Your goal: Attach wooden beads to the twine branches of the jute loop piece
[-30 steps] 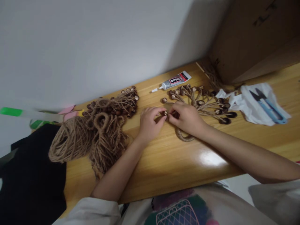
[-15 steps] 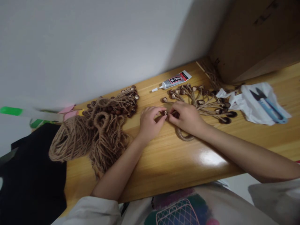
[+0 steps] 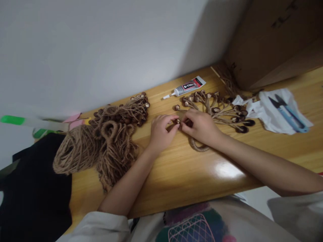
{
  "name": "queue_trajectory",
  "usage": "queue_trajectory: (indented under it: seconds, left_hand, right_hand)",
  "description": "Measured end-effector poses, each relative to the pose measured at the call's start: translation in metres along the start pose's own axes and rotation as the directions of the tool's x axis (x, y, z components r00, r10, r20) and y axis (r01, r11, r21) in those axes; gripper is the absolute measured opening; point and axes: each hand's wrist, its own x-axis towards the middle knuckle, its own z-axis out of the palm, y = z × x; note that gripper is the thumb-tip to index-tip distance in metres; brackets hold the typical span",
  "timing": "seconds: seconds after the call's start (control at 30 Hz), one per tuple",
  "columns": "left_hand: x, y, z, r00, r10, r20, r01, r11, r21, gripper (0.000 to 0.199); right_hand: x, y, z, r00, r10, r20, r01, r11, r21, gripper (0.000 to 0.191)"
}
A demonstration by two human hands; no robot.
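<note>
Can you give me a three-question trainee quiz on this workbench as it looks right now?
1. True or false: the glue tube lies between the hands and the wall.
2. What do the left hand and right hand pinch between their fingertips? A) a small wooden bead B) the snips C) the glue cap
3. What do the blue thread snips rest on?

Key: 1 true. 2 A. 3 the white plastic bag, right of the beaded cord pieces.

Only the view shifted slightly; nothing else.
</note>
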Motion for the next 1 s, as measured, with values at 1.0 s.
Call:
queue_trajectory:
  seconds: [1.0]
  left_hand:
    - [-0.0003,-0.0023,0.0007,1.000,0.025,-0.014,-0.025,0.999,-0.033,0.027]
  right_hand:
    - [-0.0016,-0.0001,0.0003,0.999,-0.016,-0.044,0.017,1.000,0.023,0.004]
